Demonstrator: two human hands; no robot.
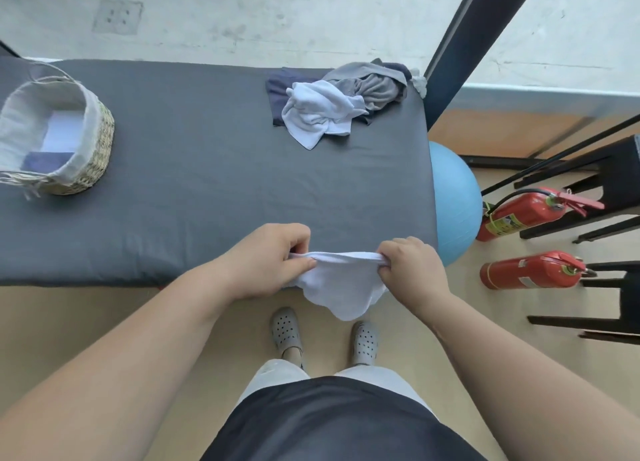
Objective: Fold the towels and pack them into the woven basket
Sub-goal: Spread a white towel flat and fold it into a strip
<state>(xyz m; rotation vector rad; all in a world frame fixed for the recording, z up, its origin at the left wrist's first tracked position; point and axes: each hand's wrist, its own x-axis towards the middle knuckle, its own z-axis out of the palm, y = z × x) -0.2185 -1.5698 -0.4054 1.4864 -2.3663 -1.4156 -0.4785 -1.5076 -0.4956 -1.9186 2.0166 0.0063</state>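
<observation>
A white towel (341,289) hangs in the air over the near edge of the grey padded table (214,183). My left hand (270,259) pinches its top left corner and my right hand (414,270) grips its top right corner, with the upper hem stretched between them. A loose pile of towels (332,103), white, grey and dark blue, lies at the table's far right. The woven basket (93,148) with a cloth lining stands at the far left; inside it lie folded towels, one white and one blue.
A blue exercise ball (453,197) rests against the table's right end. Two red fire extinguishers (530,270) lie on the floor to the right, beside black stool legs (609,190). A dark post (464,44) rises behind the table's far right corner.
</observation>
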